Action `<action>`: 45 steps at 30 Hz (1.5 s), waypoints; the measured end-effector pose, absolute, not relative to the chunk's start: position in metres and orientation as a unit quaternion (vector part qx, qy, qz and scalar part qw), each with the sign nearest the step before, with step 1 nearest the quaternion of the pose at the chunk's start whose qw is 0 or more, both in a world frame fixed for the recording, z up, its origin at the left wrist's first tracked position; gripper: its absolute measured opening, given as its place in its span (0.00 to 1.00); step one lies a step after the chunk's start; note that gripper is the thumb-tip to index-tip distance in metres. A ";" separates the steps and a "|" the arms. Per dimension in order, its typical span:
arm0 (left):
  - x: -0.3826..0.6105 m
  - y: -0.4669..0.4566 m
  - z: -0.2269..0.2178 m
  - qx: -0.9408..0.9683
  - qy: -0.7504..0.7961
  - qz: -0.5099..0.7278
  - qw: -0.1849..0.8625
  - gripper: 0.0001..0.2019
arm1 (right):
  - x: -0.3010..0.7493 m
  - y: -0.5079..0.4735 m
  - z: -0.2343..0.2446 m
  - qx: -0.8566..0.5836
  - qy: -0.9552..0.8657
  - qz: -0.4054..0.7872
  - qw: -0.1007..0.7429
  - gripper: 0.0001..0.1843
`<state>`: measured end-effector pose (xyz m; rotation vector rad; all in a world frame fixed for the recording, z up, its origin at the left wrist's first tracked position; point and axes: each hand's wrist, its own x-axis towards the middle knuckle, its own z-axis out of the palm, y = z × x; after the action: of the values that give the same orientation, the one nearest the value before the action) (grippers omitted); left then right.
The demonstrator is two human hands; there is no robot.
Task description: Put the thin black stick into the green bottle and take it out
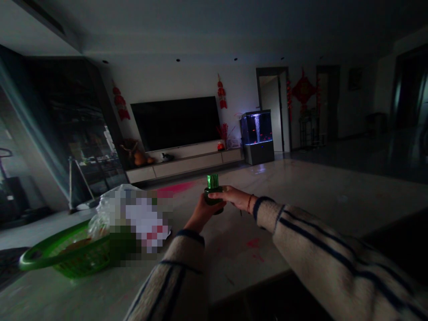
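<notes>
In front of me, over the pale floor, both my hands grip a dark green bottle with a shiny green cap (pixel 212 182). My left hand (pixel 203 214) wraps the bottle's lower body from below. My right hand (pixel 232 196) closes round its upper part just under the cap. Both arms wear cream sleeves with dark stripes, and a red string circles my right wrist.
A green plastic basket (pixel 40 259) with bags inside stands at the lower left. Across the dim room are a large dark TV (pixel 175 122) above a low cabinet (pixel 187 164), a lit fish tank (pixel 257 129), red hangings and an open doorway (pixel 269 107).
</notes>
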<state>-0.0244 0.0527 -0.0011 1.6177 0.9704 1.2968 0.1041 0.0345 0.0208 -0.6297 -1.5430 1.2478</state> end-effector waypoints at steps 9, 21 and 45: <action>-0.028 0.050 -0.002 0.691 0.459 0.461 0.316 0.28 | 0.124 0.046 0.036 -0.332 -0.597 0.357 0.637 0.14; -0.034 0.051 0.003 0.749 0.407 0.405 0.330 0.27 | 0.139 0.046 0.035 -0.424 -0.657 0.265 0.564 0.24; -0.034 0.045 0.006 0.787 0.478 0.350 0.173 0.25 | 0.136 0.042 0.027 -0.437 -0.720 0.079 0.533 0.22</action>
<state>-0.0344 0.0452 0.0056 2.2326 1.3554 0.9930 0.1362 0.0420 0.0273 -1.0419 -1.7159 0.1876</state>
